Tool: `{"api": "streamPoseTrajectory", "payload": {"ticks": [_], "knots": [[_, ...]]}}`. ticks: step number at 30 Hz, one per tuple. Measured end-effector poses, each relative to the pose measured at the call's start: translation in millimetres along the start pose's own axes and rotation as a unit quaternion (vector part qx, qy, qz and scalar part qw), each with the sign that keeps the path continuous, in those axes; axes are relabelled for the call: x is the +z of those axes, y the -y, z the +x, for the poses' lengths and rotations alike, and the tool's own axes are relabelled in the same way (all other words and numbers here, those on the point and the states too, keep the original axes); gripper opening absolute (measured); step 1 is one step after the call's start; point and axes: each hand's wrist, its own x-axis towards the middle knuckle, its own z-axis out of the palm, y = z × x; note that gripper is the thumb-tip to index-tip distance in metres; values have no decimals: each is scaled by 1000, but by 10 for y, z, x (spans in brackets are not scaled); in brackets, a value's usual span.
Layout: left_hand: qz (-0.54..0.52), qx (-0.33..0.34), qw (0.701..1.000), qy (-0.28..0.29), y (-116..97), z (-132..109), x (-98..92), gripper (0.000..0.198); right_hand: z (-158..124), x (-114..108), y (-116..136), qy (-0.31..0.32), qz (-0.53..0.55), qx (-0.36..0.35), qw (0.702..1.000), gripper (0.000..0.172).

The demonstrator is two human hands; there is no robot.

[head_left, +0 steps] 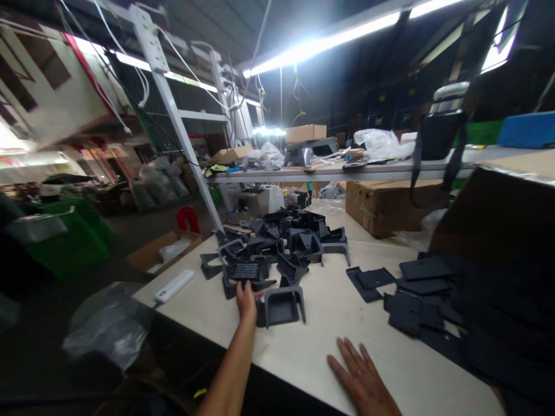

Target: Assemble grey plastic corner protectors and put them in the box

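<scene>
My left hand [247, 301] reaches to the near edge of a heap of dark grey moulded plastic parts [306, 244]. Its fingers are stretched out against a part with a ribbed face [245, 270], the thumb apart; I see no firm grip. Just right of that hand, a U-shaped plastic part with a shallow tray [282, 306] rests on the table. My right hand [358, 375] lies palm down over the tabletop [321, 341], fingers spread, holding nothing. Flat dark plates [375, 278] lie beyond it to the right.
More flat dark plates [405, 312] are piled at the right beside a large cardboard box [489, 219]. A white power strip [174, 287] lies near the left table edge. A shelf [269, 175] spans the back, with another carton [385, 205] beneath it.
</scene>
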Motion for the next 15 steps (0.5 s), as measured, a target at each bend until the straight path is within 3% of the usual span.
{"api": "streamPoseTrajectory", "payload": {"ticks": [4, 7, 11, 15], "knots": [[-52, -44, 997, 35, 110, -210, 390, 59, 13, 105, -94, -69, -75, -47, 994, 90], [-92, -65, 993, 47, 151, -291, 512, 62, 55, 105, -101, -88, -107, -53, 989, 96], [-153, -68, 984, 63, 168, -359, 404, 63, 66, 119, -159, -86, -103, -71, 988, 103], [-207, -53, 974, 71, 204, -521, 162, 67, 14, 220, -290, -39, -38, -55, 997, 90]]}}
